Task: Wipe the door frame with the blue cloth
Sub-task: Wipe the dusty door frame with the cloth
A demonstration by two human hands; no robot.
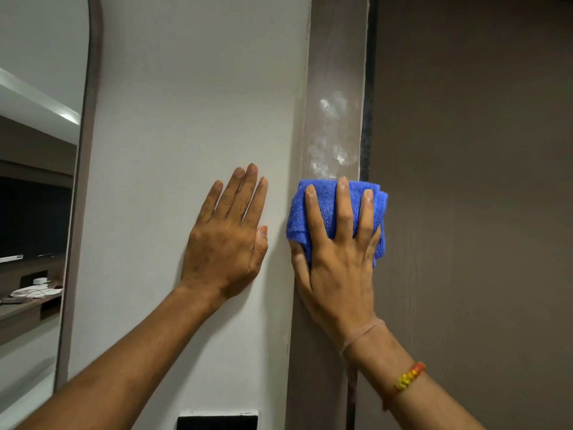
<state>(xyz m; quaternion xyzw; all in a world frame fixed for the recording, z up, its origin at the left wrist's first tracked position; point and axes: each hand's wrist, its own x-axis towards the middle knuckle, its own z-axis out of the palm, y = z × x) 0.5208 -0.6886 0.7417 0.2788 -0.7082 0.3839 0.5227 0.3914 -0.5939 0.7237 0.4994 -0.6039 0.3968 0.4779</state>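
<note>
Both grips released: right hand [338,268] presses blue cloth [328,209], covering door frame [336,72]; left hand [223,243] flat on wall [186,113].

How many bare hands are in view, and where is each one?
2. The left hand rests flat on the white painted wall; the right hand presses the folded blue terry cloth against the grey-brown door frame. None seem hidden.

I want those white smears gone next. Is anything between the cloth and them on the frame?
Nothing visible does. The right hand presses the blue cloth on the door frame, right below the white smears; the left hand rests aside on the wall.
</note>
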